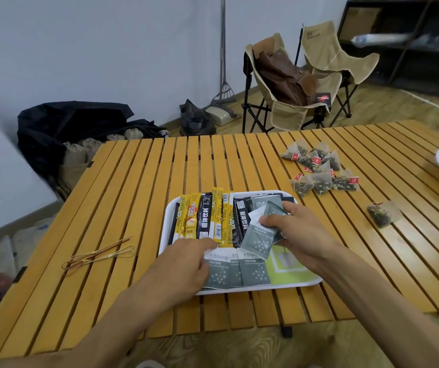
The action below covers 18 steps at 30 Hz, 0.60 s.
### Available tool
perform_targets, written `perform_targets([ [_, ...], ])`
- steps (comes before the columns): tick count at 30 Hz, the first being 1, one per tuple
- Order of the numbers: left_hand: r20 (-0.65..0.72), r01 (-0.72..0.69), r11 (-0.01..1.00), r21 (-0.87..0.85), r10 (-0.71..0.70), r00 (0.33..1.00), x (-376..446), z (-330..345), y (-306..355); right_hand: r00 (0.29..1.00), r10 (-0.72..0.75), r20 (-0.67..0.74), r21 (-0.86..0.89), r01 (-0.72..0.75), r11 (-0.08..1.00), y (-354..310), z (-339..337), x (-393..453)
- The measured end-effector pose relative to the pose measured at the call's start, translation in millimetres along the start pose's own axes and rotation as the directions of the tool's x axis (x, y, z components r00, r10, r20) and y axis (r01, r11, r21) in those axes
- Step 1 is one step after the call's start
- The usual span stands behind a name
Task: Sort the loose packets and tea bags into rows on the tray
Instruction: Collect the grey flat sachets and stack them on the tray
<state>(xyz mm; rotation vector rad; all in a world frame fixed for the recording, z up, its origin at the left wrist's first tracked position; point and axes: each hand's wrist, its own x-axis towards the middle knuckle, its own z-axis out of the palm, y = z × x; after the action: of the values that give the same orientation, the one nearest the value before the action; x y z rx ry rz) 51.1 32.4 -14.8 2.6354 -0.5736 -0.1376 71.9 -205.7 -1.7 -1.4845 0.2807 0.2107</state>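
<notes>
My right hand (296,229) pinches a few grey sugar packets (259,236) over the tray (311,280); left hand (186,264) lies flat, fingers spread, on the packet row (242,269). Pyramid tea bags (319,168) sit loose on the worktop (133,181).

1. Both bare forearms are reaching forward from the lower edge of the view, converging toward the middle.
2. The left hand (186,264) is lying palm down, fingers pointing right and slightly curled, pressing flat against the surface beneath it.
3. The right hand (296,229) is sitting a little farther forward, back of the hand up, wrist bent inward.
4. Its thumb and fingers are pinching closed around a thin grey sachet (259,239).
</notes>
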Motion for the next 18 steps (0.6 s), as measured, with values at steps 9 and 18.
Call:
perform_targets([
  [9, 0.001, 0.021, 0.997, 0.075, -0.021, 1.000, 0.8, -0.1, -3.8, 0.997, 0.035, 0.062, -0.011, -0.034, 0.999, 3.7, 2.7, -2.7],
  [18, 0.039, -0.012, 0.996, 0.092, 0.009, 0.999, 0.5, -2.9, -4.5, 0.995, 0.060, 0.085, -0.078, -0.053, 0.996, 9.4, 9.2, -4.8],
])
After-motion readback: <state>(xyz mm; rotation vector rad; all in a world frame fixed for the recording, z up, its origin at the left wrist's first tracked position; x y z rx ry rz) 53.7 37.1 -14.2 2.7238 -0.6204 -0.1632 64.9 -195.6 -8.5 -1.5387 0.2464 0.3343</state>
